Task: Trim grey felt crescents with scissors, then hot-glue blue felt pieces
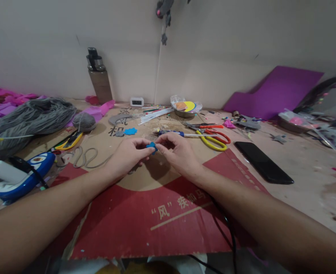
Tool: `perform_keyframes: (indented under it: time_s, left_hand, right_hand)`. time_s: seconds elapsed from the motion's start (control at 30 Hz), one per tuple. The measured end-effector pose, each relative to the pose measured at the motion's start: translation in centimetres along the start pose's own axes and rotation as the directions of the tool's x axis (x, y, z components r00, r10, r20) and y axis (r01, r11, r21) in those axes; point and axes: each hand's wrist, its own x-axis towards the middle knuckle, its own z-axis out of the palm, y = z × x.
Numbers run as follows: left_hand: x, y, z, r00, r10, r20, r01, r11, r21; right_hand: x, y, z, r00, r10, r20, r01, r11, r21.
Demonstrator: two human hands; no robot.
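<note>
Between my two hands is a small blue scalloped piece [152, 147], perhaps a flower cut-out. My left hand [132, 154] pinches it between thumb and forefinger from the left. On its other side my right hand [177, 152] grips the edge with thumb and fingertips. Parts of the piece are hidden by my fingers. Just beyond my left hand lie a brighter blue flower-like cut-out [130, 131] and a small grey one [119, 134]. A blue-handled tool with a pale shaft [196, 135] rests behind my right hand.
Red-and-tan cardboard [122, 224] covers the near table. Scissors with yellow and red handles [213, 142] and a black phone [263, 161] lie right. Grey yarn [39, 114], a yellow cutter [69, 140] and a blue-and-white device [27, 179] are left. A black cable [233, 236] hangs in front.
</note>
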Motion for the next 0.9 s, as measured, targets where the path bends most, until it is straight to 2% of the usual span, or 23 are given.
perform_keyframes:
  time_s: [0.13,0.3,0.47,0.9]
  left_hand:
    - [-0.16,0.37,0.00,0.999,-0.030,-0.015,0.030,1.000,0.007]
    - [0.30,0.02,-0.03,1.000,-0.010,-0.005,0.010,0.998,-0.061]
    - [0.31,-0.06,0.06,0.999,-0.052,0.000,0.052,0.992,-0.115]
    - [0.60,0.00,-0.20,0.987,-0.102,0.127,0.133,0.953,-0.271]
  right_hand:
    - [0.02,-0.08,-0.11,1.000,-0.021,0.004,0.021,0.999,-0.043]
    - [-0.03,-0.15,-0.19,0.999,-0.037,0.003,0.037,0.998,-0.044]
    - [-0.05,-0.27,-0.27,0.999,-0.040,0.008,0.040,0.999,-0.028]
    - [-0.03,-0.40,-0.52,0.994,-0.091,0.052,0.094,0.994,-0.049]
